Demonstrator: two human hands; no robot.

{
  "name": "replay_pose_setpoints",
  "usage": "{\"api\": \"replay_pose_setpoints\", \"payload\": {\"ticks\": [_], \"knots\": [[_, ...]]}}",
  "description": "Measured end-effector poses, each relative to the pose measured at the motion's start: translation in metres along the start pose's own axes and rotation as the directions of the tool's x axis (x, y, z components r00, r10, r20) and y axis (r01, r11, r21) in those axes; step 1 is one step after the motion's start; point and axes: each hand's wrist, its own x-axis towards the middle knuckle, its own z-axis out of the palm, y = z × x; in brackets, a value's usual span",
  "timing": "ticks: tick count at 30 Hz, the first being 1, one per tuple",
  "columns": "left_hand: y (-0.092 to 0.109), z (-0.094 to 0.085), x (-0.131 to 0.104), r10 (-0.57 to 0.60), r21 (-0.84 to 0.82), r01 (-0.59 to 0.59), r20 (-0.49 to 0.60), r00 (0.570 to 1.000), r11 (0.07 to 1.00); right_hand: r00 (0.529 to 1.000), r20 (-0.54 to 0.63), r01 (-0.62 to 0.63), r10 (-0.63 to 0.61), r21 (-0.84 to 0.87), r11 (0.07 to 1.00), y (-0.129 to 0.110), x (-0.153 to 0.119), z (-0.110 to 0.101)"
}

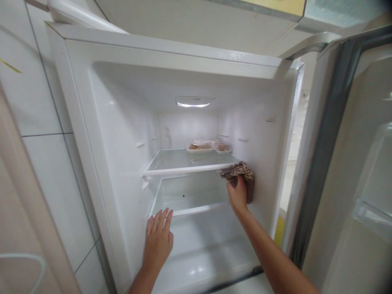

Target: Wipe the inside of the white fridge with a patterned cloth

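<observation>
A brown patterned cloth (pixel 249 179) is bunched in my right hand (pixel 239 194), at the right front corner of the upper glass shelf (pixel 174 160) inside an open white fridge. The cloth touches the shelf's front edge and hangs beside the right inner wall. My left hand (pixel 159 232) is at the left front edge of the lower glass shelf (pixel 196 210), fingers extended and slightly apart, holding nothing. Two wrapped food trays (pixel 200 147) (pixel 222 148) sit at the back right of the upper shelf.
The fridge door (pixel 355 163) stands open on the right. A lit lamp (pixel 194 102) is on the fridge ceiling. A small dark speck (pixel 183 196) shows at the lower shelf. White tiled wall (pixel 39 94) runs along the left.
</observation>
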Motion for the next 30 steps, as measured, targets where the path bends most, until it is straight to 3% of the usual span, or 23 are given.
{"api": "replay_pose_setpoints", "payload": {"ticks": [1,3,12,17,21,26,30], "knots": [[0.000,0.000,0.000,0.004,-0.005,-0.004,0.003,1.000,1.000,0.999,0.034,0.016,-0.011,-0.152,0.988,0.004,0.004,0.000],[0.000,-0.001,0.000,-0.002,-0.010,0.002,0.014,1.000,1.000,1.000,0.026,0.011,-0.003,-0.281,0.960,0.008,0.013,0.001],[-0.001,-0.004,-0.001,0.014,0.007,-0.015,0.042,0.999,1.000,0.990,0.140,0.041,0.016,-0.401,0.915,0.007,0.071,0.024],[0.001,-0.005,0.000,-0.015,0.012,0.014,0.033,0.999,1.000,0.977,0.200,0.165,-0.079,-0.458,0.873,0.016,0.061,0.028],[0.002,-0.005,0.001,-0.020,-0.004,0.020,0.014,1.000,1.000,0.934,0.293,0.328,-0.206,-0.471,0.819,0.020,0.047,0.023],[0.003,-0.006,0.002,-0.043,-0.032,0.043,-0.008,0.999,0.999,0.859,0.395,0.490,-0.326,-0.452,0.745,0.003,0.060,0.009],[0.002,-0.009,0.003,-0.022,-0.018,0.022,0.000,1.000,1.000,0.836,0.425,0.535,-0.347,-0.494,0.685,-0.009,0.063,-0.011]]}}
